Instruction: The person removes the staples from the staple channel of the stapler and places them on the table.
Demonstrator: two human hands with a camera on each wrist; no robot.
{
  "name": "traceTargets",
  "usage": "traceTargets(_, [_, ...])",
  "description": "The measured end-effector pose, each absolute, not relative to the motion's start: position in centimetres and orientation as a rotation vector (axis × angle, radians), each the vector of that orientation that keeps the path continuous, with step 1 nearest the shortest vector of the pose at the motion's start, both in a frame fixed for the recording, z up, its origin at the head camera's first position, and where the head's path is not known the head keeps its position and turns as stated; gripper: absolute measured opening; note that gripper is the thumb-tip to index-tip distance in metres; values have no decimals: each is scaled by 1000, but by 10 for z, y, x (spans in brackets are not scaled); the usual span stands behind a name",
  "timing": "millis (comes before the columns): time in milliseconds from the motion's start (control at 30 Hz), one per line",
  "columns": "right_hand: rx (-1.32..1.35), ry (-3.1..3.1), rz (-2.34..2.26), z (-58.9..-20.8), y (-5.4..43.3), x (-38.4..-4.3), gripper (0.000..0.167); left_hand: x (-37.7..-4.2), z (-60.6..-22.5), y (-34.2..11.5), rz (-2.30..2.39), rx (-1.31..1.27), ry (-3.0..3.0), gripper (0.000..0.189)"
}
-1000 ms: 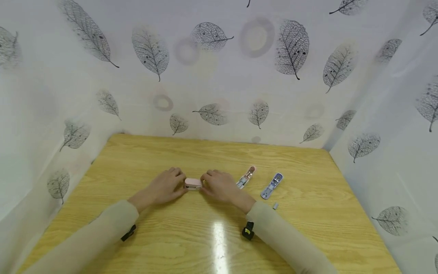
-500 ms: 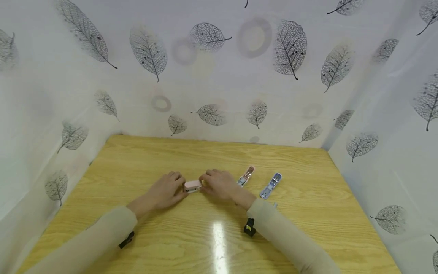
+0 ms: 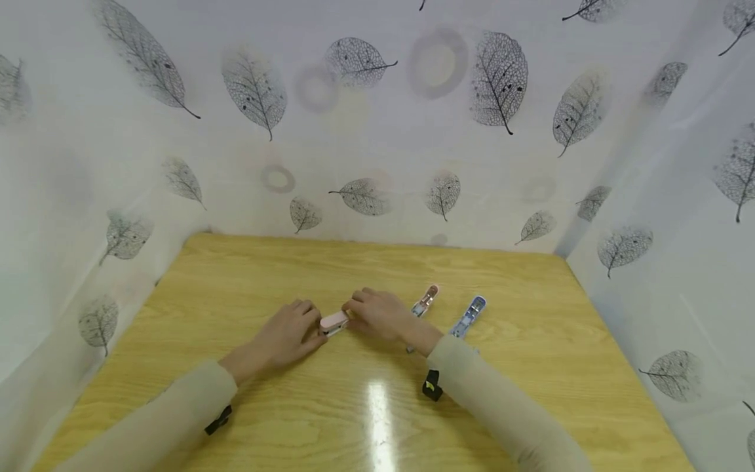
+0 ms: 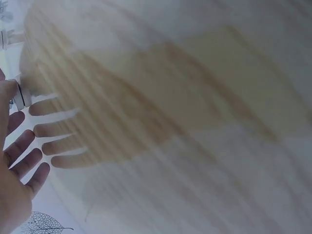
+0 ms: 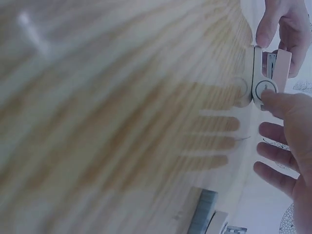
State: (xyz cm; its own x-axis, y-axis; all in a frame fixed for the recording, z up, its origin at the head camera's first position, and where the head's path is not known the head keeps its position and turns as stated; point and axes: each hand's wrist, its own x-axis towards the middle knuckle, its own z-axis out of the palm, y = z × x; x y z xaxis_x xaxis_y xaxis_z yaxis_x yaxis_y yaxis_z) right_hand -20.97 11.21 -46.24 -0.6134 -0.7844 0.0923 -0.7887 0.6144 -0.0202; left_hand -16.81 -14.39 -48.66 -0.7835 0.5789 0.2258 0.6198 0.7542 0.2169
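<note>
A small stapler [image 3: 334, 322] with a pink top and whitish base is held between my two hands at mid-table. My left hand [image 3: 290, 333] pinches its left end, thumb on the near side. My right hand [image 3: 379, 318] pinches the other end; in the right wrist view its thumb lies on the round pivot of the stapler [image 5: 265, 87]. There the pink top stands apart from the base, with a metal part showing between. The left wrist view shows only a sliver of the stapler [image 4: 20, 95] beside the left hand [image 4: 22, 165], its lower fingers spread.
To the right lie a pink stapler-like piece [image 3: 426, 301] and a blue one [image 3: 468, 316], partly behind my right wrist and sleeve. A grey ridged strip [image 5: 202, 212] lies near the right hand. Leaf-patterned sheeting [image 3: 377, 144] walls the wooden table [image 3: 283, 419].
The stapler has turned slightly, its left end coming nearer and its right end farther away. My left hand has shifted a little toward me; both hands keep their hold.
</note>
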Motion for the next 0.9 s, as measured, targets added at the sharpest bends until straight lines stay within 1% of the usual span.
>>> traceTargets(200, [1391,-2652,135,-461,111,-209,34,-165,-485,-143,-476,-898,-2836,32])
traceTargets(467, [1417,-2638,89,-458,102,-207,33,-160,-487,-138,-506,-824,-2817,25])
traceTargets(700, [1425,-2699,50,-459,95,-208,38,-161,-488,-132,-464,-795,-2812,31])
traceTargets(900, [1454,-2689,31,-460,91,-209,35,-162,-488,-131,-453,-796,-2773,32])
